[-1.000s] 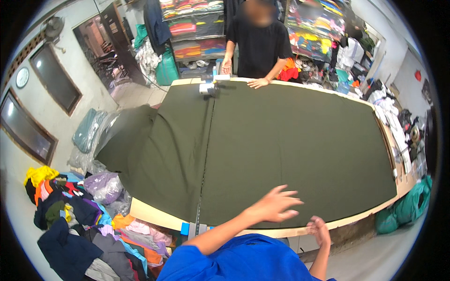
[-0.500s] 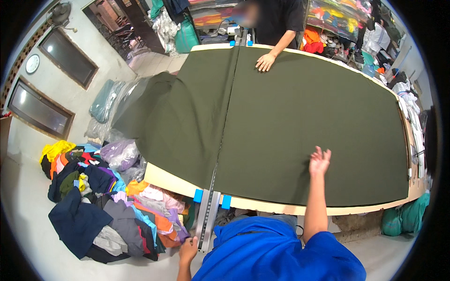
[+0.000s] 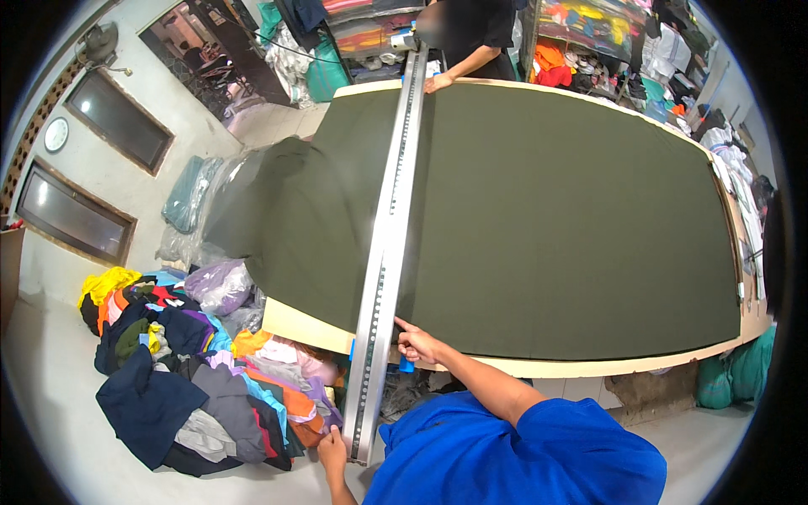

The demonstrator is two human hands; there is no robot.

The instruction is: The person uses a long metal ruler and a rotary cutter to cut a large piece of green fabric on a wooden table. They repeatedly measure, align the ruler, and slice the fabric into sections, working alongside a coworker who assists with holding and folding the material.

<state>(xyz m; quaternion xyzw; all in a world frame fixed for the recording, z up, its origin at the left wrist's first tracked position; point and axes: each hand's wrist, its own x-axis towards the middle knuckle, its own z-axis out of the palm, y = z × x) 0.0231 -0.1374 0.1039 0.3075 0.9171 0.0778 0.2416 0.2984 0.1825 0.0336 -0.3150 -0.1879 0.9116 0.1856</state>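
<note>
A long silver metal rail [image 3: 388, 244] with a perforated strip crosses the dark green fabric [image 3: 555, 219] spread over the table. My left hand [image 3: 333, 455] is closed at the rail's near end, thumb up; its other fingers are partly hidden. Beside the rail, at the table's near edge, my right hand [image 3: 418, 343] stretches its index finger onto the fabric, other fingers curled, holding nothing visible. Across the table, a co-worker's hand [image 3: 438, 82] is beside the rail's far end. A blue block [image 3: 406, 365] shows below my right hand.
A heap of mixed clothes [image 3: 202, 379] lies on the floor at the left. The table's pale edge [image 3: 307, 326] shows under the fabric. Plastic-wrapped bundles [image 3: 192, 195] stand by the left wall. Shelves of packed cloth [image 3: 589, 29] and a green sack [image 3: 730, 377] are around the table.
The rail has risen off the fabric, looking wider. My right hand has swung left from above the fabric to beside the rail. The co-worker's hand has moved left to the rail's far end.
</note>
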